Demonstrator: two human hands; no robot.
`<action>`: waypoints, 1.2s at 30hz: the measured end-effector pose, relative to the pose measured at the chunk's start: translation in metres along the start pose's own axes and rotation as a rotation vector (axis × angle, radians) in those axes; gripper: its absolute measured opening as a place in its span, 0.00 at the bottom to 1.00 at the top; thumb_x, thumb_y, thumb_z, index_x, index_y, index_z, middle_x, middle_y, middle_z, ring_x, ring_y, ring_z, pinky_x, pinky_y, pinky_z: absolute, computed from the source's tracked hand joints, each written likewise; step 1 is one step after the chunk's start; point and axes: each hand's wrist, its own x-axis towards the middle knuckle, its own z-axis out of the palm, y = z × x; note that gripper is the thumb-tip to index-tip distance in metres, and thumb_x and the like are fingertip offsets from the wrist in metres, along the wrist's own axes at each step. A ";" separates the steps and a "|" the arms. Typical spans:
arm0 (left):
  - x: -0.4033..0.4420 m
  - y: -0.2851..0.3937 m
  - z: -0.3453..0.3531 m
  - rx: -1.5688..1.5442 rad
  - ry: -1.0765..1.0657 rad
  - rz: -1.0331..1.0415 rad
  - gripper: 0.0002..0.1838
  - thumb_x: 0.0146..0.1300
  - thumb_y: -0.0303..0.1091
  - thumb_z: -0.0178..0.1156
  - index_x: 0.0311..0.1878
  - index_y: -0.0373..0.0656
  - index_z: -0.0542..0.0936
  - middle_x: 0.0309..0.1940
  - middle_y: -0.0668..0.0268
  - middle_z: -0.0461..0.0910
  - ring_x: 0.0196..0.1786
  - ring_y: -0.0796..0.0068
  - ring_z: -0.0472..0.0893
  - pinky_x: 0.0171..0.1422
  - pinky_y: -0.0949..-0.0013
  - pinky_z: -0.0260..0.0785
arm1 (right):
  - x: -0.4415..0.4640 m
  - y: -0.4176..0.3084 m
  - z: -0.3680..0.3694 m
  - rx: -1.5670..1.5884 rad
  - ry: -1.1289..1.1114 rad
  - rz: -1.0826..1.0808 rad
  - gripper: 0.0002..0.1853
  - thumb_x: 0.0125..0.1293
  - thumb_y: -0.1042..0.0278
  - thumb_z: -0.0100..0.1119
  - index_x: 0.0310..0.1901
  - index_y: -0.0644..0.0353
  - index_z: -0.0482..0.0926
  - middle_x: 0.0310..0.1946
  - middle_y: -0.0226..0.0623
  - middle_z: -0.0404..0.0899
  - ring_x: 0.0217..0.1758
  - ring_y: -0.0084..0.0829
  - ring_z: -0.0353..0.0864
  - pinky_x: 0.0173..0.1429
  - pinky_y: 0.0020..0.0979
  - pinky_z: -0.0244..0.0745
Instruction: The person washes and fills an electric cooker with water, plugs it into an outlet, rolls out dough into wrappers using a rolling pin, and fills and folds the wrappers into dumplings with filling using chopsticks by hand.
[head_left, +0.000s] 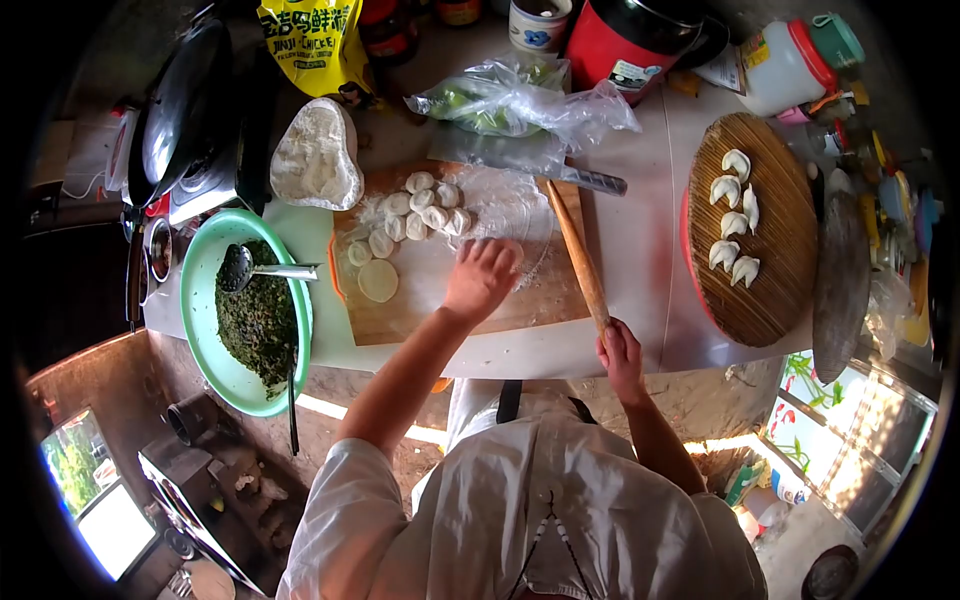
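Bright light streaks [318, 405] the floor [715, 402] beside a pale table [640, 225].

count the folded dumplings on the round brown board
6 dumplings on the round brown board: one at the top, one just below it, two side by side mid-group, two at the bottom; none seems hidden.

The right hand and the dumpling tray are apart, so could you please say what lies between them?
In the head view, only a bare stretch of pale tabletop shows between the right hand and the dumpling tray.
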 end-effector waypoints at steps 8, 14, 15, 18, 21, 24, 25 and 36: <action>-0.017 0.010 0.018 0.066 -0.187 0.036 0.34 0.58 0.46 0.54 0.64 0.39 0.58 0.67 0.55 0.53 0.70 0.59 0.52 0.71 0.57 0.46 | 0.001 0.006 0.001 -0.041 0.019 0.023 0.13 0.69 0.64 0.43 0.44 0.65 0.71 0.19 0.26 0.65 0.21 0.16 0.59 0.24 0.20 0.55; -0.022 0.026 0.021 0.061 -0.302 -0.110 0.43 0.58 0.56 0.51 0.68 0.39 0.49 0.70 0.55 0.45 0.73 0.59 0.43 0.73 0.53 0.39 | 0.007 0.007 0.006 -0.036 0.001 -0.012 0.13 0.69 0.64 0.43 0.44 0.66 0.71 0.18 0.27 0.65 0.20 0.15 0.59 0.24 0.21 0.55; -0.020 0.028 0.022 0.090 -0.311 -0.124 0.44 0.57 0.58 0.50 0.69 0.38 0.49 0.71 0.55 0.44 0.73 0.59 0.43 0.72 0.51 0.38 | 0.009 0.009 0.005 -0.084 -0.002 -0.035 0.13 0.69 0.64 0.44 0.44 0.66 0.71 0.18 0.29 0.66 0.20 0.17 0.60 0.24 0.22 0.57; -0.022 0.030 0.008 0.071 -0.339 -0.189 0.46 0.58 0.61 0.48 0.69 0.37 0.47 0.71 0.56 0.42 0.73 0.58 0.41 0.72 0.48 0.35 | 0.016 0.002 0.001 -0.321 0.016 -0.151 0.13 0.67 0.64 0.47 0.44 0.65 0.72 0.19 0.34 0.68 0.20 0.23 0.66 0.27 0.25 0.62; -0.048 0.025 -0.008 0.024 -0.356 -0.261 0.45 0.60 0.62 0.42 0.69 0.36 0.45 0.71 0.54 0.39 0.74 0.56 0.39 0.71 0.45 0.31 | 0.027 -0.008 -0.004 -0.663 0.068 -0.426 0.13 0.63 0.64 0.53 0.44 0.63 0.73 0.24 0.38 0.73 0.24 0.32 0.73 0.31 0.29 0.69; -0.067 0.012 -0.022 -0.019 0.046 -0.370 0.41 0.64 0.59 0.36 0.69 0.34 0.46 0.71 0.52 0.42 0.73 0.52 0.40 0.70 0.44 0.31 | 0.041 -0.023 -0.002 -0.937 0.032 -0.647 0.14 0.57 0.64 0.59 0.44 0.59 0.74 0.29 0.37 0.76 0.29 0.36 0.77 0.34 0.32 0.73; -0.067 0.005 -0.024 0.004 0.075 -0.365 0.40 0.64 0.58 0.34 0.69 0.34 0.47 0.71 0.52 0.42 0.73 0.51 0.41 0.70 0.44 0.31 | 0.046 -0.025 0.001 -1.063 -0.037 -0.677 0.16 0.55 0.63 0.61 0.44 0.57 0.75 0.32 0.36 0.77 0.31 0.37 0.78 0.34 0.34 0.74; -0.061 -0.019 -0.023 0.183 -0.238 -0.303 0.37 0.64 0.52 0.42 0.69 0.39 0.49 0.71 0.57 0.45 0.72 0.56 0.46 0.71 0.49 0.42 | 0.058 0.000 0.037 -1.303 -0.111 -0.749 0.32 0.61 0.56 0.50 0.64 0.64 0.59 0.67 0.43 0.54 0.69 0.41 0.54 0.67 0.42 0.53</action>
